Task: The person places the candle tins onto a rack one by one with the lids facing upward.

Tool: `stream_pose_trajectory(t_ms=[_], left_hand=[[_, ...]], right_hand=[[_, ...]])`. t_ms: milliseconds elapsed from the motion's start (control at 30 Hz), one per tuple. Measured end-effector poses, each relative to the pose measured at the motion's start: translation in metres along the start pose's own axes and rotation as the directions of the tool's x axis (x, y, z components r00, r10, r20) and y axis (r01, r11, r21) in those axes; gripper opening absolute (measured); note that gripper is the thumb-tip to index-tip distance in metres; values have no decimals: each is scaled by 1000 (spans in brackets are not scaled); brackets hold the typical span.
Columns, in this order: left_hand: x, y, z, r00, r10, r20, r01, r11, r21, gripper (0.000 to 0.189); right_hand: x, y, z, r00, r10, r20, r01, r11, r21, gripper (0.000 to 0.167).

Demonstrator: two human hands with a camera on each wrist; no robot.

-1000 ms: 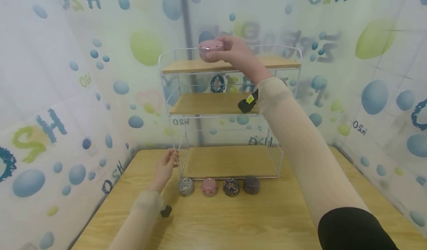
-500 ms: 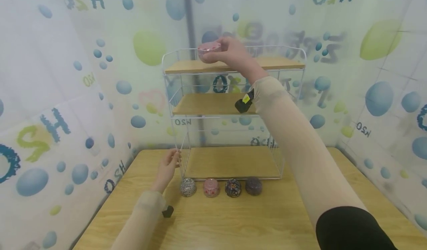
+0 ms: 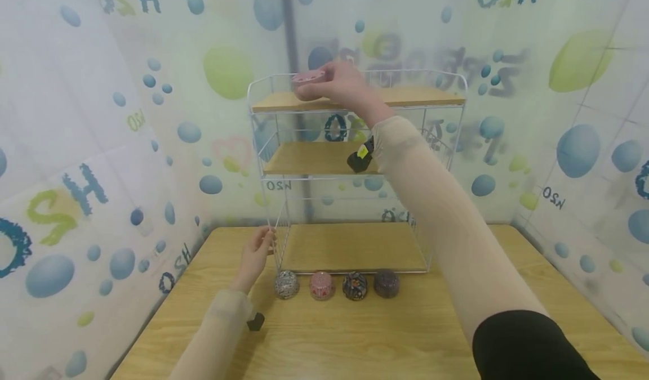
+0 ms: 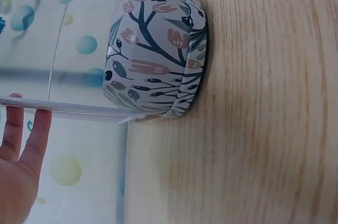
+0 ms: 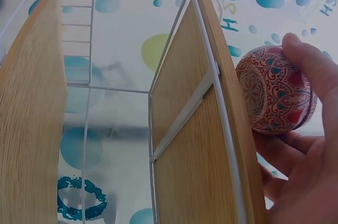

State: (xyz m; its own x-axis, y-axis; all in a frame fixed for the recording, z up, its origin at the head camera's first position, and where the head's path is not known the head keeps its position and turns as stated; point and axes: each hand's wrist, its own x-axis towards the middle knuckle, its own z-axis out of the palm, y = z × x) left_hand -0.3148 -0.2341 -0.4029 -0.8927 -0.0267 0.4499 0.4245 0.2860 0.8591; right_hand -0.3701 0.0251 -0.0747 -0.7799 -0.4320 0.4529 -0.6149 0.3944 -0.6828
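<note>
My right hand (image 3: 342, 84) grips a small round tin (image 3: 309, 77) by its sides over the left part of the rack's top shelf. In the right wrist view the tin (image 5: 272, 89) shows a red, white and teal pattern, its base facing the top board's edge and very close to it. My left hand (image 3: 255, 250) holds the white wire post at the lower left of the three-tier shelf rack (image 3: 304, 178). In the left wrist view, fingertips (image 4: 37, 129) meet that post, beside a pale tin (image 4: 153, 55) printed with plants.
Several tins stand in a row before the bottom shelf: a grey patterned one (image 3: 287, 285), a pink one (image 3: 321, 285), a dark floral one (image 3: 354, 286) and a dark purple one (image 3: 387, 283). The wooden table (image 3: 355, 340) bears the rack, and a printed curtain (image 3: 228, 143) hangs behind.
My right hand has lowered the tin slightly and shifted left toward the top shelf. My left hand stays on the post. The head view has turned a little.
</note>
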Motion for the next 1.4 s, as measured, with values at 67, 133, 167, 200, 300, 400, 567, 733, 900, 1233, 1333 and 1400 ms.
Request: stream_pose_trajectory(t_ms=[67, 133, 167, 200, 300, 400, 567, 733, 900, 1233, 1333, 1400], left_hand=[[0, 0, 0, 1000, -1, -3, 1, 1000, -2, 20], [-1, -1, 0, 1000, -5, -4, 5, 1000, -3, 21], [-1, -1, 0, 1000, -7, -4, 7, 1000, -6, 21], [-1, -1, 0, 1000, -9, -3, 9, 1000, -8, 21], [0, -1, 0, 1000, -15, -2, 15, 1000, -13, 21], [0, -2, 0, 1000, -16, 0, 16, 1000, -9, 21], [0, -2, 0, 1000, -3, 7, 3, 1000, -2, 22], [0, 0, 0, 1000, -7, 11, 7, 1000, -10, 22], [0, 0, 0, 1000, -11, 0, 11, 1000, -8, 22], [-1, 1, -1, 1000, -10, 3, 10, 1000, -4, 21], [-1, 0, -1, 1000, -4, 8, 4, 1000, -17, 21], [-1, 0, -1, 1000, 3, 5, -3, 1000, -23, 21]], right_hand=[[1, -1, 3, 1000, 14, -21, -15, 999, -32, 46], [2, -2, 6, 999, 25, -38, -28, 997, -66, 47], [3, -2, 7, 999, 27, -45, -31, 996, -87, 48], [3, -3, 9, 998, 34, -53, -39, 993, -109, 49], [5, -4, 12, 996, 52, -70, -63, 984, -169, 52], [7, -4, 15, 994, 69, -83, -84, 974, -209, 54], [9, -6, 19, 991, 94, -96, -116, 960, -255, 56], [9, -9, 23, 987, 125, -100, -148, 948, -282, 57], [10, -12, 27, 984, 146, -103, -169, 945, -278, 55], [12, -17, 33, 987, 138, -81, -156, 940, -303, 45], [13, -18, 34, 985, 148, -86, -168, 934, -316, 48], [14, -18, 35, 985, 151, -88, -171, 931, -323, 50]])
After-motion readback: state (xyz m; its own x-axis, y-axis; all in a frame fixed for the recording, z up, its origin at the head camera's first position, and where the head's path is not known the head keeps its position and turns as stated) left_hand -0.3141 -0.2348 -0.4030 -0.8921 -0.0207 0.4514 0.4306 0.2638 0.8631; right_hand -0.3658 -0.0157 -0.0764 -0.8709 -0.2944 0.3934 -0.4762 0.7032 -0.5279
